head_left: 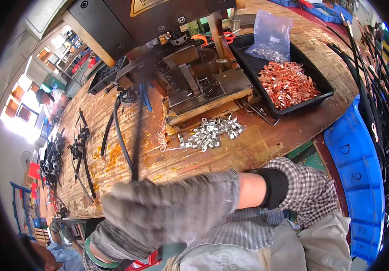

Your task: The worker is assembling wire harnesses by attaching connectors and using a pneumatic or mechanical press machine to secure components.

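Observation:
My right hand (pixel 133 203), in a grey knitted glove, reaches across in front of me and is smeared by motion. Its fingers appear closed around the lower end of a black cable (pixel 136 151), which rises toward the press. A second dark cable (pixel 121 135) meets it just above the glove. Beneath the right hand lies my left hand (pixel 118 239), gloved too, its fingers hidden. The metal press (pixel 199 81) stands beyond the hands. On the table before it is a pile of silver cable lugs (pixel 212 133).
Right of the press, a black tray (pixel 275 110) holds copper lugs (pixel 289 86) and a clear plastic bag (pixel 271 36). A blue bin (pixel 354 171) with many black cables (pixel 384 122) is at the far right. Cable assemblies (pixel 81 144) lie on the left. Other people (pixel 52 104) sit leftward.

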A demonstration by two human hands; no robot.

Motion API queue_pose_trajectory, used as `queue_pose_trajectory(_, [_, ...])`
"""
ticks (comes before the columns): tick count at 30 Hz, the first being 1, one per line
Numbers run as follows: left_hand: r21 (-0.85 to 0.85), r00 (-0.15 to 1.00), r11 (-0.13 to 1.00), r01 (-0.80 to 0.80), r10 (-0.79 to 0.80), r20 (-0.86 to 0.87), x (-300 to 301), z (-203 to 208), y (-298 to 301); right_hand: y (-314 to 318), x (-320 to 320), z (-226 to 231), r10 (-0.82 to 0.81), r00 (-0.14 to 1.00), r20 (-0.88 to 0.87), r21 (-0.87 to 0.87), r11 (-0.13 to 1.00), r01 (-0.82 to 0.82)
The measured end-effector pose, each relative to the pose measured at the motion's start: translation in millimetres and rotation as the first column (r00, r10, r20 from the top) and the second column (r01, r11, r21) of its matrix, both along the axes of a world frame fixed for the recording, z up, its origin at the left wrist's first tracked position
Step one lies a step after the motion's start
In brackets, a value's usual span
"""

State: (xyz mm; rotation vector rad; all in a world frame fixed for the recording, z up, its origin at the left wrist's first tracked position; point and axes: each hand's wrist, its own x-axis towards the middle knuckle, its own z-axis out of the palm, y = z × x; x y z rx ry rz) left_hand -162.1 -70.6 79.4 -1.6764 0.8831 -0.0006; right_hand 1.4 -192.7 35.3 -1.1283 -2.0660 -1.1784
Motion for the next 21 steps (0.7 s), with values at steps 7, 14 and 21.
queue_pose_trajectory(7, [-0.794, 0.952, 0.551, -0.259, 0.285, -0.113, 38, -29, 44, -41, 44, -46, -0.586, 0.788, -0.188, -0.652, 0.674, 0.346])
queue_pose_trajectory(14, [-0.611, 0.76, 0.575, -0.544, 0.646, -0.069, 32, -48, 144, -65, 32, -92, -0.794, 0.531, -0.295, -0.858, 0.464, 0.218])
queue_pose_trajectory(21, [-0.911, 0.848, 0.182, -0.37, 0.467, -0.251, 82, -83, 64, -45, 27, -109, -0.747, 0.616, -0.25, -0.866, 0.456, 0.202])
